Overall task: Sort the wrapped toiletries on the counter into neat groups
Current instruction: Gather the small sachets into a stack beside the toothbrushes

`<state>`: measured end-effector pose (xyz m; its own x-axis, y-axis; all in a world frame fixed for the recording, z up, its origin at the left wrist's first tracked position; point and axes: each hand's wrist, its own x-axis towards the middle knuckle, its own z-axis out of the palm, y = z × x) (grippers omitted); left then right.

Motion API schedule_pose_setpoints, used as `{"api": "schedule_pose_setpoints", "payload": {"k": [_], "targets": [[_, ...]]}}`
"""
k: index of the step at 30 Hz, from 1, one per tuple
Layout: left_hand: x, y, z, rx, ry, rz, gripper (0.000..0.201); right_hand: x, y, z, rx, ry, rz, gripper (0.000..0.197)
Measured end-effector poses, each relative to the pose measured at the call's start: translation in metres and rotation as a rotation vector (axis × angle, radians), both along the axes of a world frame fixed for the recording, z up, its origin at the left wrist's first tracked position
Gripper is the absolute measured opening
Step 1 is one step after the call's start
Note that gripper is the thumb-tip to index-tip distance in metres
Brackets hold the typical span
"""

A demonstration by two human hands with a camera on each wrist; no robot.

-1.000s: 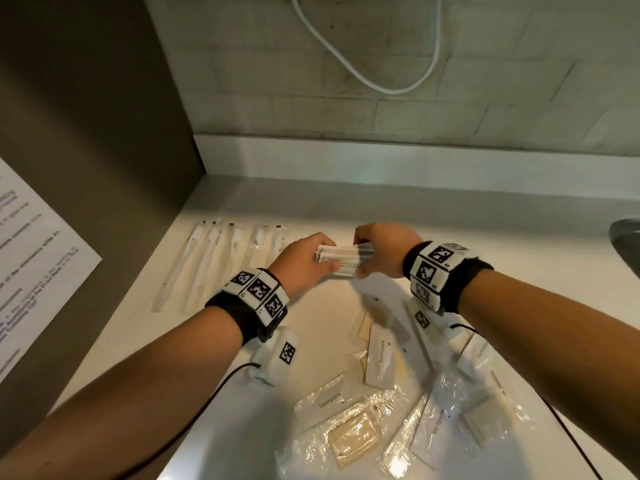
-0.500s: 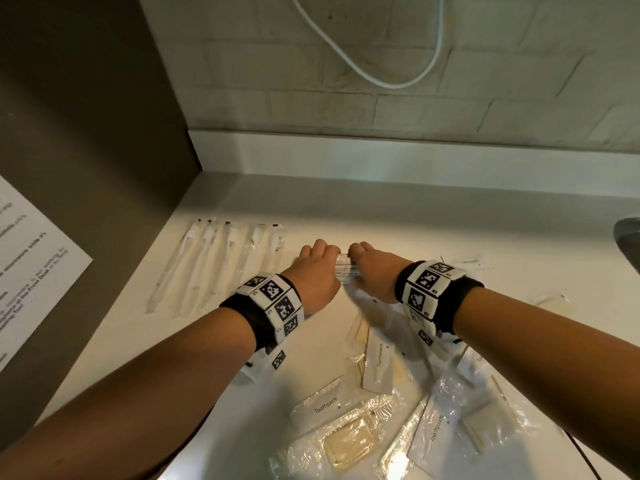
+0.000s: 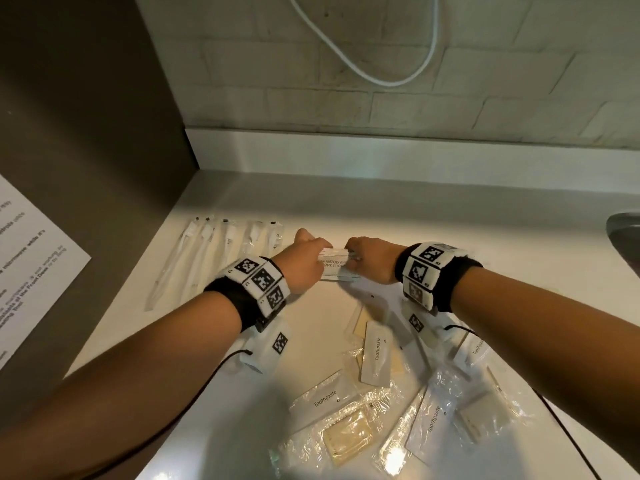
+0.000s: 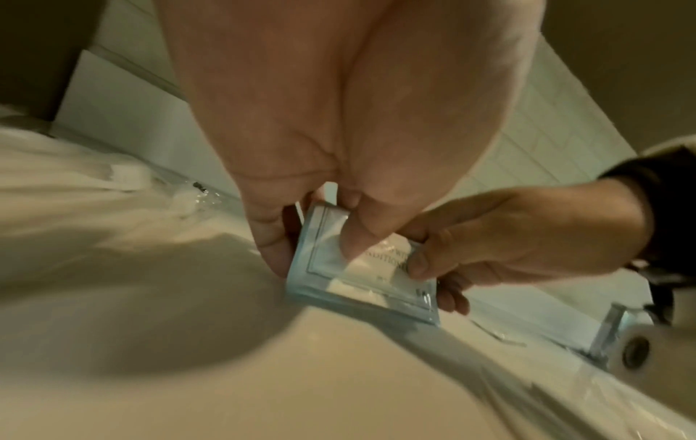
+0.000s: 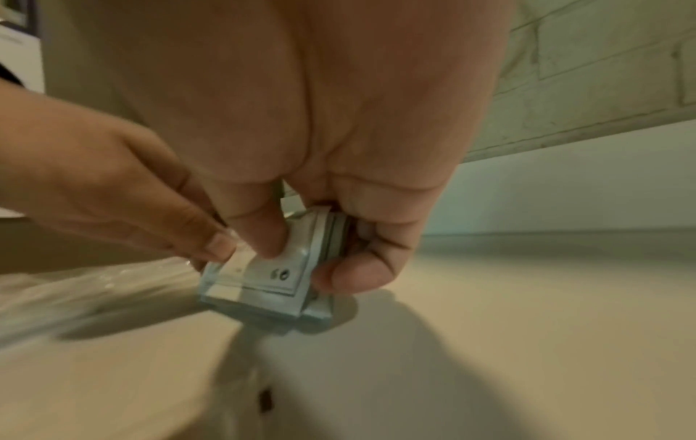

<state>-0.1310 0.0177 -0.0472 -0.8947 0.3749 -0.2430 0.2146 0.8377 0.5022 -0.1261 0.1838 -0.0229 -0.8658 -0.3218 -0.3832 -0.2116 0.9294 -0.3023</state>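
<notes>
— What are the hands doing?
— Left hand [image 3: 306, 263] and right hand [image 3: 372, 259] each pinch an end of a stack of shampoo sachets [image 3: 337, 268], thumbs on top, its lower edge on the counter [image 3: 433, 216].
— And the rest?
— Wrapped toothbrushes [image 3: 207, 258] lie in a row at far left. Toothpaste packets [image 3: 375, 355] and crinkled wrapped soaps [image 3: 346, 436] lie jumbled near, to the right.

Stack of shampoo sachets [image 3: 337, 268] on edge on counter [image 3: 450, 244], toothpaste packets [image 3: 375, 355] scattered nearer
</notes>
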Motion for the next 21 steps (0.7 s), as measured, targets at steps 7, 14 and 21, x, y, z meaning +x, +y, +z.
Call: {"api": "schedule_pose_setpoints", "payload": {"k": [7, 14, 21], "targets": [[-0.037, -0.011, 0.007, 0.127, -0.052, 0.155, 0.032, -0.032, 0.007, 0.013, -0.174, -0.084, -0.213, 0.021], [-0.068, -0.007, 0.007, 0.053, -0.04, 0.117, 0.034, -0.056, 0.002, 0.016, -0.116, -0.083, -0.193, 0.034], [-0.077, -0.009, 0.005, -0.108, 0.079, -0.02, 0.032, -0.072, 0.006, 0.002, -0.149, -0.085, -0.208, 0.032]]}}
